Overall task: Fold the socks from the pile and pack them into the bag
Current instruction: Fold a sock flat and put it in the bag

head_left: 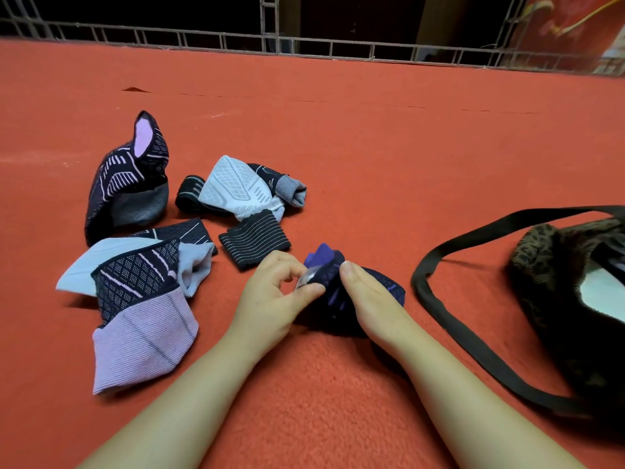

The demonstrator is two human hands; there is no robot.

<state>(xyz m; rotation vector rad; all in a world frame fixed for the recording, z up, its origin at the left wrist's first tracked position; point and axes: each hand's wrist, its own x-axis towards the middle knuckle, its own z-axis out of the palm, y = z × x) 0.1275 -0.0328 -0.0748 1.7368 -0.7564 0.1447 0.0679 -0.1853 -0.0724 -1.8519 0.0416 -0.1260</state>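
Observation:
A dark navy sock with purple marks point(333, 301) lies bunched on the red cloth in front of me. My left hand point(275, 292) pinches its grey cuff edge between thumb and fingers. My right hand point(370, 299) grips the sock from the right, thumb on top. To the left lies the pile: a lilac-cuffed navy sock point(142, 319), an upright navy sock with a pink toe point(130, 184), a white patterned sock point(236, 189) and a black striped sock point(255, 242). The leopard-print bag point(554, 292) sits open at the right.
The bag's long black strap point(436, 302) loops over the red cloth between my right arm and the bag. A metal grille railing point(304, 45) runs along the far edge of the red surface.

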